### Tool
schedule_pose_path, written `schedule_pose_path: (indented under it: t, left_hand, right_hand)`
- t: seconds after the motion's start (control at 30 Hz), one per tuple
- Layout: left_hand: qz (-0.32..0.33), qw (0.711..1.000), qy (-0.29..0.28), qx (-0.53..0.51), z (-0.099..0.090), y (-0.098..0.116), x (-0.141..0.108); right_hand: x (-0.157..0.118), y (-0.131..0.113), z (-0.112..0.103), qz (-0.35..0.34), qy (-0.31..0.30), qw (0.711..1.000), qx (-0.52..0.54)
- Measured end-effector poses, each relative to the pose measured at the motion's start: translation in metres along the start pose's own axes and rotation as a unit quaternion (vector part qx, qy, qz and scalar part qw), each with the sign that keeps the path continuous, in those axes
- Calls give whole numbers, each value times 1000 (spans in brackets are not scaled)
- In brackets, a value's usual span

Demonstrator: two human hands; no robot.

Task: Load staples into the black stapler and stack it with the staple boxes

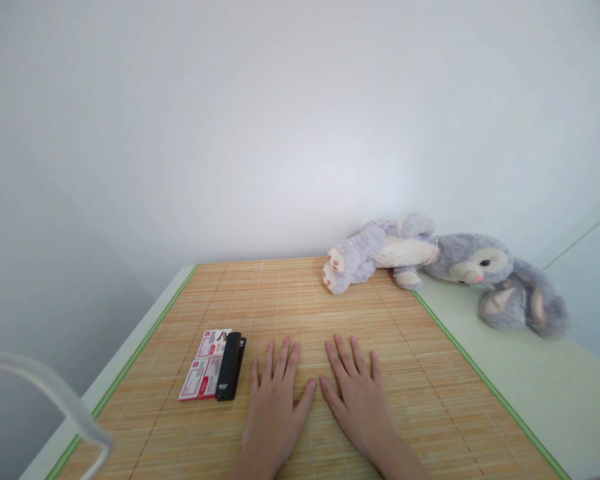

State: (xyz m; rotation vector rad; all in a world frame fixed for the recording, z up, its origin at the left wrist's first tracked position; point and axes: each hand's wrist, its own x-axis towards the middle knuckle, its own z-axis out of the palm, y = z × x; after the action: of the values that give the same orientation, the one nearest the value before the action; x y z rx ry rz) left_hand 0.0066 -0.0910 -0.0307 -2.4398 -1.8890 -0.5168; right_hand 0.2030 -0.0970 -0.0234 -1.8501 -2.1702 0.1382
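Note:
Both hands lie palm down on a bamboo mat (300,307), fingers spread, holding nothing. My left hand (276,407) is nearest to a black stapler (229,367), which lies on its side a little to the left and apart from the fingers. Against the stapler's left side are small red and white boxes (200,373), probably of staples, placed in two rows. My right hand (360,403) rests beside the left one, the two thumbs close but not touching.
A grey plush rabbit (410,252) lies on its side along the back wall, its feet on the mat and its head on the pale tabletop (545,373) at right. A white cable or curved arm (50,387) crosses the lower left. Green edging borders the mat.

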Motion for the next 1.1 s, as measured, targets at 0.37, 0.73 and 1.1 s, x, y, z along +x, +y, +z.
schedule_pose_path:
  t: [0.37,0.73,1.1]
  left_hand:
    - [0,1000,3,1,0,0,-1]
    - [0,1000,3,6,1,-1,0]
    - [-6,1000,-10,16,-6,1,1]
  right_hand:
    - [0,1,1,-1,4,1000,1]
    - [-1,0,0,-1,0,1000,-11]
    - [0,-1,-2,11,-33,999,-18]
